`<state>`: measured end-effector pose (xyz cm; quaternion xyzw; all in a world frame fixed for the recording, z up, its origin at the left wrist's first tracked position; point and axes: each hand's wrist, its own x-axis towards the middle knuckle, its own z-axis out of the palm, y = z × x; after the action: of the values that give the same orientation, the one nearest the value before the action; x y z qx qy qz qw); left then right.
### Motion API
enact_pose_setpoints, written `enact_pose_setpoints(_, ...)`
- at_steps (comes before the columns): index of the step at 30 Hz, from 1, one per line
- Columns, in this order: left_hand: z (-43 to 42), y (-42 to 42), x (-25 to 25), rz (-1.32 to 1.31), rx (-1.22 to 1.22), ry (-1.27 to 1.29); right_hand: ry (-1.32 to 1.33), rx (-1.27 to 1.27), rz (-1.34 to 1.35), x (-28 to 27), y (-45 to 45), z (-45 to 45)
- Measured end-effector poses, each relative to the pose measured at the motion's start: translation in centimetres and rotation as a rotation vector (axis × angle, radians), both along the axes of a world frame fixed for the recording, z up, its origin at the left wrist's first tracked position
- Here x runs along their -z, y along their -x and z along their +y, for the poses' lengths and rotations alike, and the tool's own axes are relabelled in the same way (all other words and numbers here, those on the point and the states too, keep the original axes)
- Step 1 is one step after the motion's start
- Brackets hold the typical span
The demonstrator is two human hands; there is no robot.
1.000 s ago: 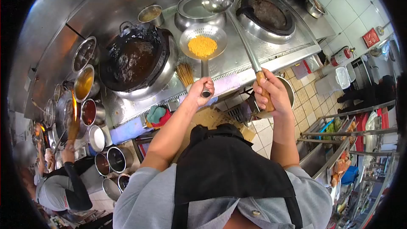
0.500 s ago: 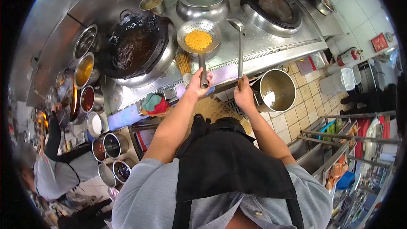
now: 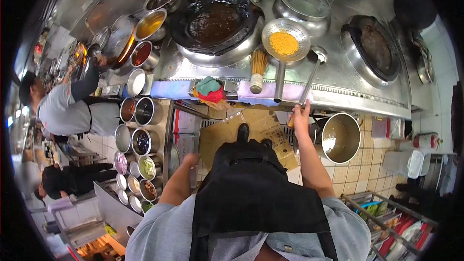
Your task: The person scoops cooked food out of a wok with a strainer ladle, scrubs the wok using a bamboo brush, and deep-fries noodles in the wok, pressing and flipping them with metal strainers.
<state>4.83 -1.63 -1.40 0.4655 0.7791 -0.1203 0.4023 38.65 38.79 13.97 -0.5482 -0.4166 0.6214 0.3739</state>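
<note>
My right hand [image 3: 300, 116] is closed round the wooden handle end of a long ladle [image 3: 311, 77], whose bowl rests on the steel counter. Beside it lies a perforated strainer [image 3: 306, 36] holding yellow-orange bits [image 3: 283, 43], its handle pointing toward me and no hand on it. My left hand [image 3: 191, 160] hangs low by my left side, foreshortened and blurred, so its fingers cannot be made out. A bamboo brush [image 3: 258, 70] stands left of the strainer handle, near the folded cloths [image 3: 210, 91].
A black wok [image 3: 212, 21] with dark liquid sits left, a second burner [image 3: 373, 48] right. Behind the strainer is a lidded-looking steel pot [image 3: 305, 3]. A large pot [image 3: 340, 137] stands below the counter edge. Ingredient containers [image 3: 146, 168] line the left; a co-worker [image 3: 67, 108] works beyond.
My left hand has let go of the strainer, which now lies on the counter, and moved down to my left. The ladle stays in my right hand. The view has swung left.
</note>
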Motion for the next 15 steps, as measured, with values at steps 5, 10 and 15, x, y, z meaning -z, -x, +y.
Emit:
enact_pose_setpoints(5,-6.4,0.5,-0.4,-0.282,-1.397,-0.224,0.179,0.125,0.208,1.6,-1.4,1.0)
enact_pose_setpoints(10,-3.5,-1.8,3.2,0.192,-0.019,-0.129,0.185,0.262,-0.040,7.5,-4.5,-0.3)
enact_pose_setpoints(15,12.0,-2.1,-8.6,-0.170,-0.299,-0.540,0.469,-0.155,-0.445,11.1,-9.0,-7.7)
